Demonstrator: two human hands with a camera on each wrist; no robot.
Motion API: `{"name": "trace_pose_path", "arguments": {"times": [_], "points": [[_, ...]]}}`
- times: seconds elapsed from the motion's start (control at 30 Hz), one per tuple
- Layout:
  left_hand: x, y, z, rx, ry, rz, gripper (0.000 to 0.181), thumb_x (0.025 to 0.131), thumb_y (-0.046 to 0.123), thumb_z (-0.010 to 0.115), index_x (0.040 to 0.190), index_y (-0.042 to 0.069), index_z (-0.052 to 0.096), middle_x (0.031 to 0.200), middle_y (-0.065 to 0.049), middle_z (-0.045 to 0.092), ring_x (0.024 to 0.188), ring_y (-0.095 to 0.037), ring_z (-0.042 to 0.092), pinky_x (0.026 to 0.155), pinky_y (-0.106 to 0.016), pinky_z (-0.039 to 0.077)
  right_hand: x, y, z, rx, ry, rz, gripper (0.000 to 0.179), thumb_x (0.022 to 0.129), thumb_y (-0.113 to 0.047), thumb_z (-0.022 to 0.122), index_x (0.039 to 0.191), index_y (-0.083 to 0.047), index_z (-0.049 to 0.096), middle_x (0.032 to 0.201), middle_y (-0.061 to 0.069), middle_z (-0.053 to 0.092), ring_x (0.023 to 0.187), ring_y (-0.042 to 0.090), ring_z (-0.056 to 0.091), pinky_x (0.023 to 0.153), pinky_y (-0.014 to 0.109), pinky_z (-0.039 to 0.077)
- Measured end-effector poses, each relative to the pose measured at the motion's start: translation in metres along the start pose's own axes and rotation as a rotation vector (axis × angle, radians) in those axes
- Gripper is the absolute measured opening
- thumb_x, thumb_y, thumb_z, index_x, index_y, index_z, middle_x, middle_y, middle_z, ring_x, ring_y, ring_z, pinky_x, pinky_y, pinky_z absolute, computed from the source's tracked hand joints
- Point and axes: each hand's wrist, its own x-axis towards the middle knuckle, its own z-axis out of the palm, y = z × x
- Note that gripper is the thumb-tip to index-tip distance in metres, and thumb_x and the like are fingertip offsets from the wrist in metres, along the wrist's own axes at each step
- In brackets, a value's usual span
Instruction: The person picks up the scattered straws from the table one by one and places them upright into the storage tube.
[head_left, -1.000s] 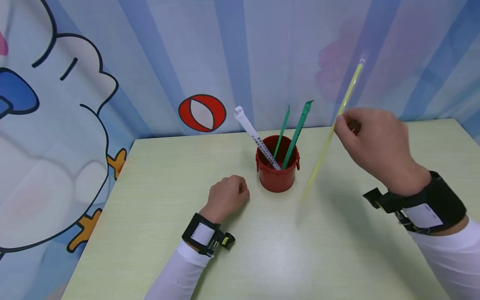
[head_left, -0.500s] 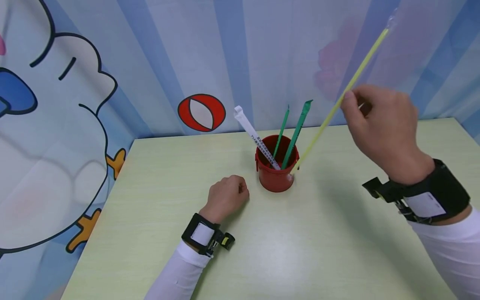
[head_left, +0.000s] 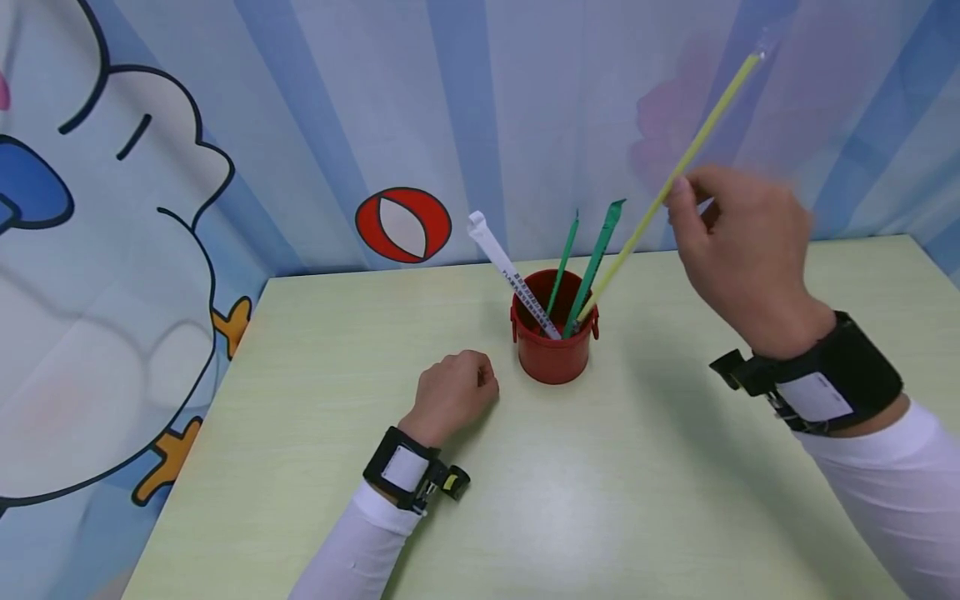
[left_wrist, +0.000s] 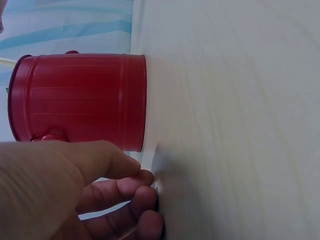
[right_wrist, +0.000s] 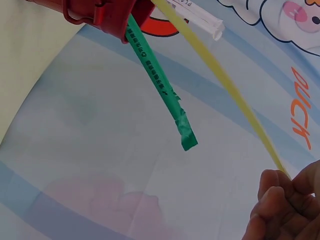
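Note:
My right hand (head_left: 738,250) pinches a yellow drinking straw (head_left: 712,122) in a clear wrapper between thumb and fingertips. The straw slants down to the left, its lower end at the mouth of a small red bucket (head_left: 553,360). Inside the bucket lean a straw in white printed paper (head_left: 504,260) and two green-wrapped ones, a thick green straw (head_left: 602,237) and a thin green straw (head_left: 567,250). To the bucket's front left, my left hand (head_left: 453,396) rests on the table, fingers loosely curled around nothing. In the left wrist view its thumb meets the index fingertip.
A pale wooden table (head_left: 337,350) carries the bucket near its back edge. Behind it hangs a blue striped backdrop (head_left: 525,100) with cartoon prints, among them a red and white ball (head_left: 403,225). Each wrist wears a black camera strap (head_left: 847,383).
The right hand has risen and then shifted left with the yellow straw. The straw's lower end has moved from over the table to the bucket's mouth. The left hand stays put.

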Motion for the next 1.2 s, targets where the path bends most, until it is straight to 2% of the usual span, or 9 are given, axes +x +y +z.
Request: {"name": "trace_pose_path", "arguments": {"times": [0.37,0.53,0.63,0.8,1.2], "points": [[-0.001,0.000,0.000,0.001,0.003,0.008,0.015,0.081,0.017,0.051,0.067,0.018,0.055,0.055,0.004,0.046,0.054,-0.012,0.046,0.047,-0.030,0.036,-0.012,0.002,0.024,0.015,-0.097,0.022,0.030,0.094,-0.031,0.042,0.096,-0.012,0.065,0.062,0.003,0.055,0.051,0.017,0.047,0.039,0.037,0.026],[-0.001,0.000,0.000,0.004,0.013,0.013,0.015,0.082,0.017,0.052,0.067,0.018,0.054,0.055,0.004,0.045,0.053,-0.012,0.046,0.046,-0.029,0.035,-0.018,0.002,0.033,0.002,-0.152,0.026,0.032,0.095,-0.033,0.039,0.093,-0.013,0.064,0.068,0.002,0.059,0.044,0.016,0.037,0.039,0.038,0.024],[-0.001,0.000,-0.001,0.004,0.018,0.016,0.015,0.081,0.016,0.052,0.066,0.018,0.054,0.055,0.004,0.045,0.053,-0.012,0.045,0.046,-0.029,0.034,-0.022,0.002,0.039,-0.005,-0.181,0.023,0.033,0.095,-0.033,0.038,0.090,-0.012,0.062,0.065,0.001,0.057,0.043,0.016,0.033,0.039,0.037,0.023],[-0.002,0.001,-0.001,-0.001,0.017,0.016,0.016,0.081,0.016,0.052,0.066,0.018,0.054,0.055,0.004,0.045,0.053,-0.012,0.045,0.045,-0.029,0.034,-0.027,0.002,0.048,-0.006,-0.214,0.032,0.034,0.095,-0.034,0.038,0.092,-0.010,0.062,0.069,0.003,0.060,0.044,0.016,0.035,0.039,0.037,0.025],[-0.001,0.000,0.000,0.002,0.020,0.018,0.015,0.081,0.016,0.052,0.066,0.018,0.054,0.055,0.004,0.045,0.053,-0.012,0.045,0.046,-0.029,0.034,-0.033,0.003,0.057,-0.030,-0.305,0.050,0.033,0.095,-0.033,0.037,0.092,-0.012,0.062,0.059,0.000,0.050,0.044,0.017,0.036,0.038,0.037,0.027]]}}
